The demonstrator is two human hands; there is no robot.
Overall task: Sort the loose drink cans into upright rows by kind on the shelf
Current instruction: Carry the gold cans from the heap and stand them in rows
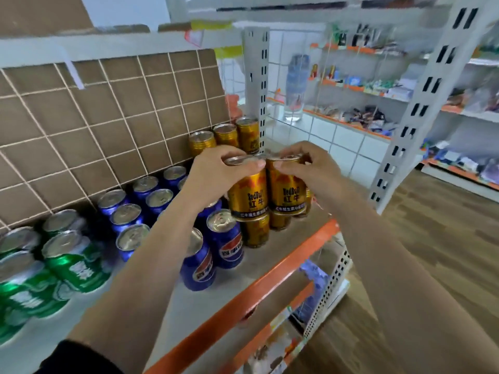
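Note:
My left hand [216,171] grips the top rim of a gold Red Bull can [248,197]. Beside it, my right hand [310,168] grips the top of a second gold Red Bull can [287,194]. Both cans are upright and sit on top of other gold cans [255,230] standing on the shelf [259,268]. More gold cans [226,134] stand at the back by the wire grid. Blue Pepsi cans [225,238] stand in rows to the left of the gold ones. Green cans [71,260] fill the far left.
An orange strip [243,300] edges the shelf front. A white slotted upright [260,85] stands behind the gold cans, another [410,112] at right. Brown cardboard behind a wire grid [108,117] backs the shelf. Other stocked shelves [378,103] line the far wall over a wood floor [445,252].

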